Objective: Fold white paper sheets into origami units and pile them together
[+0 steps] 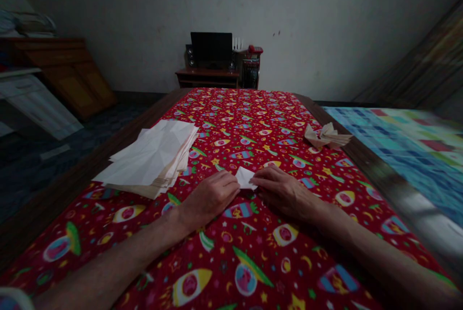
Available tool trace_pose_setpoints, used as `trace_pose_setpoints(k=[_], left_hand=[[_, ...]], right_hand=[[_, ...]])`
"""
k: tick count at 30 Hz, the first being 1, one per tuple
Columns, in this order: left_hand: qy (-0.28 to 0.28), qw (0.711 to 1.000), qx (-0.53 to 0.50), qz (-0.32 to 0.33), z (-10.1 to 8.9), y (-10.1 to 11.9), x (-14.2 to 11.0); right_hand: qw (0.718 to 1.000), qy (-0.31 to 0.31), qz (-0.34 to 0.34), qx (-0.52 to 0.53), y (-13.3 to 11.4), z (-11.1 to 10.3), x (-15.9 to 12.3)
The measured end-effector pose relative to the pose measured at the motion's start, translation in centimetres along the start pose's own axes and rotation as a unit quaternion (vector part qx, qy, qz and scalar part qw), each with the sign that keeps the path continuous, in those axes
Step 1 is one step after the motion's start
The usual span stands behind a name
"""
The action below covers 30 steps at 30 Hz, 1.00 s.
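Note:
A small folded piece of white paper [245, 178] lies on the red patterned cloth between my two hands. My left hand [213, 194] grips its left edge, fingers pressed together. On the opposite side, my right hand [284, 188] pinches the right edge, with the thumb partly hidden. To the left of my left hand rests a stack of creased white paper sheets [152, 153]. Farther off at the right edge of the cloth sit some folded paper pieces [327, 136].
The red cloth [246, 122] with rocket prints covers a long dark wooden table [133, 129]. Beyond it stands a desk with a monitor [211, 49] and speakers. A bed with a blue checked cover [390, 155] is on the right, wooden cabinets [68, 71] on the left.

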<state>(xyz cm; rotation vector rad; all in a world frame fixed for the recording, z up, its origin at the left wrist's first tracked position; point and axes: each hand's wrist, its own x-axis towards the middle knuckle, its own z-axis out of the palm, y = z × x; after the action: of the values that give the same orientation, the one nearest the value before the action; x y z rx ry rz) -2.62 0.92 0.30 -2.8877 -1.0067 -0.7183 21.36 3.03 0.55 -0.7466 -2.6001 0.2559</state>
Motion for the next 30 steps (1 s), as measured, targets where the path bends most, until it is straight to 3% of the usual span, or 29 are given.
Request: trace_pose_setpoints(k=[3, 7, 12, 18, 23, 30], left_hand=[[0.029, 0.998, -0.030, -0.054, 0.5, 0.0, 0.0], [0.056, 0.988, -0.064, -0.127, 1.0, -0.1, 0.1], [0.029, 0.978, -0.041, -0.204, 1.0, -0.5, 0.4], [-0.007, 0.977, 0.060, -0.205, 0.8, -0.2, 0.8], [-0.029, 0.976, 0.045, -0.209, 0.6, -0.2, 0.9], [-0.016, 0.978, 0.043, -0.202, 0.4, -0.1, 0.8]], right_hand=[[0.999, 0.026, 0.016, 0.040, 1.1, 0.4, 0.5], [0.989, 0.049, 0.094, 0.104, 2.0, 0.7, 1.3], [0.984, 0.049, 0.161, 0.056, 1.0, 0.8, 2.0], [0.977, 0.031, 0.195, -0.082, -0.1, 1.1, 2.3], [0.968, -0.007, 0.219, -0.120, -0.1, 0.8, 3.0], [0.954, -0.052, 0.248, -0.160, -0.1, 0.5, 3.8]])
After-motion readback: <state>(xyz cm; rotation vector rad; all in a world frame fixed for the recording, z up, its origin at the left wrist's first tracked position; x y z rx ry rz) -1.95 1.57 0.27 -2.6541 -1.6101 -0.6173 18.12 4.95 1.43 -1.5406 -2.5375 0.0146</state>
